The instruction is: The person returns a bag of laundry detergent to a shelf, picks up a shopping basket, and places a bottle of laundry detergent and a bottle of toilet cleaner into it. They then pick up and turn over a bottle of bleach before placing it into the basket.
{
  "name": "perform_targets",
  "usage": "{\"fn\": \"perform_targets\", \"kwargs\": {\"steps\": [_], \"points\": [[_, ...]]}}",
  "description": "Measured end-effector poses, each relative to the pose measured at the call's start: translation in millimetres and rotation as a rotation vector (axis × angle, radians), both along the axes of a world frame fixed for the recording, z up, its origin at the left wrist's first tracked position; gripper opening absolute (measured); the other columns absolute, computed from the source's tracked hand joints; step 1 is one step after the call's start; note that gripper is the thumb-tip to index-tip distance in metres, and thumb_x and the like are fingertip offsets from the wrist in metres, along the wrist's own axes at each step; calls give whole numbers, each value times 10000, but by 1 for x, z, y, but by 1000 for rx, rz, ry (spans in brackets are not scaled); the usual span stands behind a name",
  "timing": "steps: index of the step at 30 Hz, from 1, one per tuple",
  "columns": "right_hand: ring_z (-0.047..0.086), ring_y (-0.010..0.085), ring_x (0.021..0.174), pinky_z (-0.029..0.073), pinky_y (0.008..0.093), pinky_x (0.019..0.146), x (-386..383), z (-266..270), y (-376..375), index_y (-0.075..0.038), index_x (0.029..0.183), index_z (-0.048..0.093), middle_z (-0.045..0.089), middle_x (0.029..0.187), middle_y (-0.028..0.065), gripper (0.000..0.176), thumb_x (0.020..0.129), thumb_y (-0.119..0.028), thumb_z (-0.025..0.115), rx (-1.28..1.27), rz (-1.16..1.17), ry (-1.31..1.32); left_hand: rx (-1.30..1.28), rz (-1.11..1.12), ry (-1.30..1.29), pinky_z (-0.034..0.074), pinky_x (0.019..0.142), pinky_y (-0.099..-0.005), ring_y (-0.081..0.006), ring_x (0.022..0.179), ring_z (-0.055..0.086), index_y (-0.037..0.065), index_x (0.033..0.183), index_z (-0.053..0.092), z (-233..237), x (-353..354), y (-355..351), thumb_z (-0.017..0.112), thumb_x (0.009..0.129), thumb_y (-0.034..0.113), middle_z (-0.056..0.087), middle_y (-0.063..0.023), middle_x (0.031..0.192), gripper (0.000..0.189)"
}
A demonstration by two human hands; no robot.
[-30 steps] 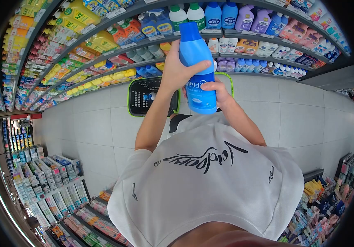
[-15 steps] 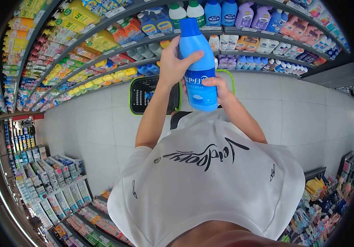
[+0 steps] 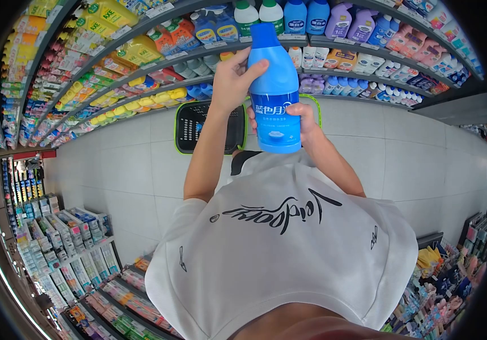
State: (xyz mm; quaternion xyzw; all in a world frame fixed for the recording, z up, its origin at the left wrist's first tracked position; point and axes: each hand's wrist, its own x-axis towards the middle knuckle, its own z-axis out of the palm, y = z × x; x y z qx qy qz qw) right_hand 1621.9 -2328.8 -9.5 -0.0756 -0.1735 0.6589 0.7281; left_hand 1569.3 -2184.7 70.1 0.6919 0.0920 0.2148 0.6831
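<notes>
A blue plastic bottle (image 3: 276,76) with a darker blue cap and a white-lettered label stands upright in front of my chest, held in both hands. My left hand (image 3: 233,82) grips its upper left side, thumb over the front of the shoulder and fingers partly hidden behind. Lower down, my right hand (image 3: 307,120) wraps round the labelled part. Its thumb rests on the label, and its fingertips show at the bottle's left edge. The label faces me.
A black shopping basket (image 3: 185,127) with a green rim is on the tiled floor (image 3: 356,153) beyond my arms. Ahead, curved shelves carry cleaning products, including blue bottles (image 3: 295,20) and purple bottles (image 3: 339,21). Boxed goods (image 3: 79,232) stand behind at left.
My left hand has slid slightly to the left on the bottle, its thumb now nearer the bottle's edge. The bottle stands a little straighter. My right hand keeps its grip.
</notes>
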Motion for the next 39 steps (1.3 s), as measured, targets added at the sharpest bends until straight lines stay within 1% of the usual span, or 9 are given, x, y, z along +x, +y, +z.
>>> {"fn": "perform_targets", "kwargs": {"steps": [2,4,6,8,11,14,19,26,39], "points": [[586,311,965,492,436,847,-1,3,0,30,1273,391,543,1099,216,750,645,-279,661,57,66,85,-7,7,-3,501,757,-255,-128,861,609,-93,1206,522,-1,-1,2,661,844,144,640,-124,1007,455],[583,312,957,491,438,837,-1,1,2,26,1283,382,540,1093,213,775,638,-299,664,71,79,78,-6,17,-23,496,760,-249,-117,865,601,-88,1191,542,-4,-1,6,633,865,131,643,-113,1005,403],[580,312,949,490,440,827,-1,2,3,21,1293,372,537,1087,211,800,631,-318,666,85,91,71,-11,19,-35,494,763,-248,-113,862,599,-80,1190,548,-3,-2,6,629,868,128,645,-109,1002,391],[573,311,936,491,437,810,-3,3,5,2,1315,354,532,1067,200,848,614,-348,679,171,142,127,-17,21,-47,492,765,-247,-110,859,597,-73,1188,553,-4,-3,8,625,872,124,646,-105,999,380],[567,318,918,489,435,795,-5,6,5,-14,1330,342,528,1043,192,883,601,-371,689,183,170,147,-75,21,-27,492,770,-245,-108,854,599,-63,1184,561,-6,-6,10,627,869,116,648,-100,996,368],[564,325,916,489,438,793,-6,6,5,-14,1332,340,523,1039,196,892,599,-378,693,206,195,169,-72,5,-25,494,777,-247,-112,855,605,-55,1190,558,-7,-8,12,632,862,104,649,-94,993,372],[561,327,914,493,442,784,-9,13,7,-11,1334,335,517,1041,203,898,605,-396,691,219,192,183,-102,-6,-122,496,793,-269,-139,880,619,-62,1163,577,-6,-7,12,657,837,97,655,-125,1010,372],[560,326,913,493,447,780,-6,13,7,-7,1337,331,518,1040,204,898,621,-420,683,228,180,180,-142,-12,-98,494,808,-284,-156,898,621,-64,1174,568,-10,-4,15,675,818,106,653,-135,1030,408],[560,309,879,467,438,790,-3,22,5,-2,1333,339,527,1035,194,880,672,-497,642,266,150,169,-287,-199,-157,462,868,-306,-174,962,604,-76,1193,538,-27,-5,22,639,823,100,633,-127,1065,422]]}}
